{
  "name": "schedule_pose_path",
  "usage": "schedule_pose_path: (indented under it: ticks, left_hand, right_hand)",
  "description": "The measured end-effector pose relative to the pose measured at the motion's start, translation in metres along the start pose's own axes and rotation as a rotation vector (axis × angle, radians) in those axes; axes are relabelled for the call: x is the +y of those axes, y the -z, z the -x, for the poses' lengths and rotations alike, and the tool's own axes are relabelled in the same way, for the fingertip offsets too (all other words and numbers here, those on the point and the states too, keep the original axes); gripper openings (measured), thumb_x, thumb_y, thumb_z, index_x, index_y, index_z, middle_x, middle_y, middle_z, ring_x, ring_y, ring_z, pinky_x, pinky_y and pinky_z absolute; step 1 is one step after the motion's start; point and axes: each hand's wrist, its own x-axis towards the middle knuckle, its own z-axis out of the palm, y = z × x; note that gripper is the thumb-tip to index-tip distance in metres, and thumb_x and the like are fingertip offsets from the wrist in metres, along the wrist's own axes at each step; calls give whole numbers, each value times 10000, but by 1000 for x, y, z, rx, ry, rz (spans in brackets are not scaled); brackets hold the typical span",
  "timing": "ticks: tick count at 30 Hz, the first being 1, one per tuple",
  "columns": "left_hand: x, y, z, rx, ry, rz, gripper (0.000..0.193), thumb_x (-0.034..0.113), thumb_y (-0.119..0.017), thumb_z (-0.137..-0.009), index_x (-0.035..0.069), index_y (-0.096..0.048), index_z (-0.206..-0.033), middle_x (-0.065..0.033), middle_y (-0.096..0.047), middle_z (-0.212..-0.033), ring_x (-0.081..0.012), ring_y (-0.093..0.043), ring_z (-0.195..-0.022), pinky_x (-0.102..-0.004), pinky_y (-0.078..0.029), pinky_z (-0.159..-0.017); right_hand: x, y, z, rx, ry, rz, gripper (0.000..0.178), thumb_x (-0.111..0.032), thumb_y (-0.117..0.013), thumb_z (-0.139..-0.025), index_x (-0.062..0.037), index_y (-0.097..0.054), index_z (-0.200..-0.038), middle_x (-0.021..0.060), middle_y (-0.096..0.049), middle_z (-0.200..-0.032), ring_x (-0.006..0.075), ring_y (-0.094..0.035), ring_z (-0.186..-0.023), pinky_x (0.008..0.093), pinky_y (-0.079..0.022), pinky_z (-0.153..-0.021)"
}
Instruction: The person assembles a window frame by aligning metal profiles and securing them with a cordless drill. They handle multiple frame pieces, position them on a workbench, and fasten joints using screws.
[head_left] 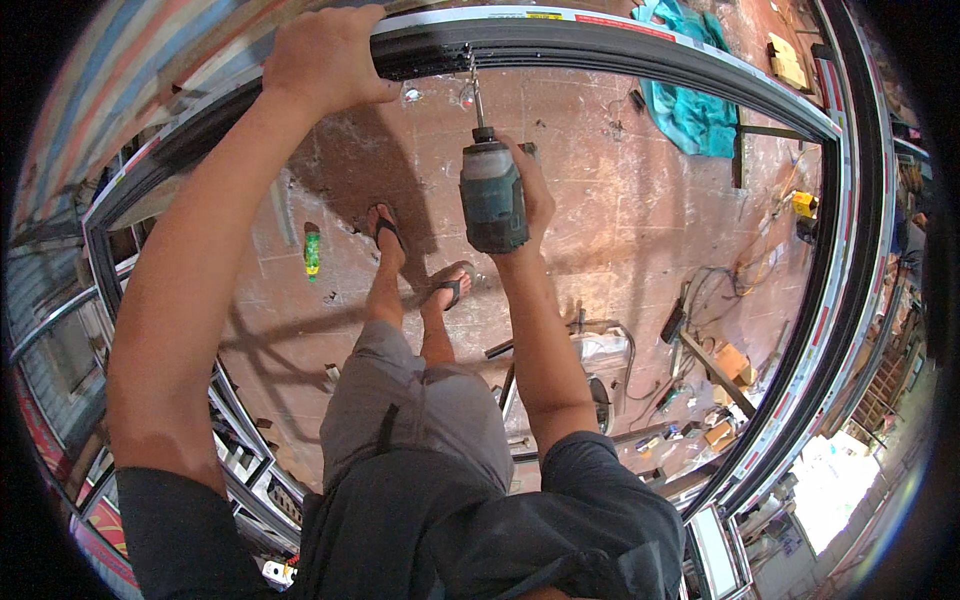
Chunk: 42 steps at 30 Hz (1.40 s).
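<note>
In my right hand [533, 195] is a teal and black cordless drill [493, 197], its bit pointing away from me. The drill bit [477, 95] reaches the inner face of the dark metal frame's far bar [560, 47], where small shavings cling near its tip. My left hand [325, 58] grips that same bar left of the bit, fingers wrapped over it. The large frame surrounds me, and its right side [835, 260] bends down toward the lower right.
A teal cloth [690, 105] hangs by the far right of the frame. On the reddish floor lie a green packet [312, 252], cables [735, 280], cardboard boxes [733, 365] and scattered small parts. Striped sheeting [110, 90] covers the far left.
</note>
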Motion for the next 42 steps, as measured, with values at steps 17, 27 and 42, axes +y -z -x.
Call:
schedule_pose_path:
  ticks: [17,27,42]
  left_hand:
    - [-2,-4,5,80,-26,35,662,493,-987,-677,120,-789,-1188,-179,-833,-1140,-390,-819,-1056,-514,-666,-961]
    - [-3,-4,4,45,-22,13,883,498,-952,-643,93,-756,-1403,-174,-823,-1193,-391,-806,-1089,-506,-662,-949]
    - [-1,4,-1,-35,-18,-14,820,514,-967,-652,112,-780,-1343,-184,-828,-1173,-397,-805,-1081,-515,-654,-956]
  right_hand:
    - [-41,23,-22,-91,149,387,630,-125,-810,-839,-139,-734,-1464,95,-739,-1001,335,-731,-970,442,-507,-874]
    - [-49,31,-27,-121,165,440,611,-96,-791,-850,-158,-747,-1456,89,-765,-1057,315,-743,-1006,437,-499,-882]
    - [-45,27,-44,-53,243,446,618,-85,-822,-837,-156,-760,-1448,81,-751,-999,317,-745,-971,453,-499,-880]
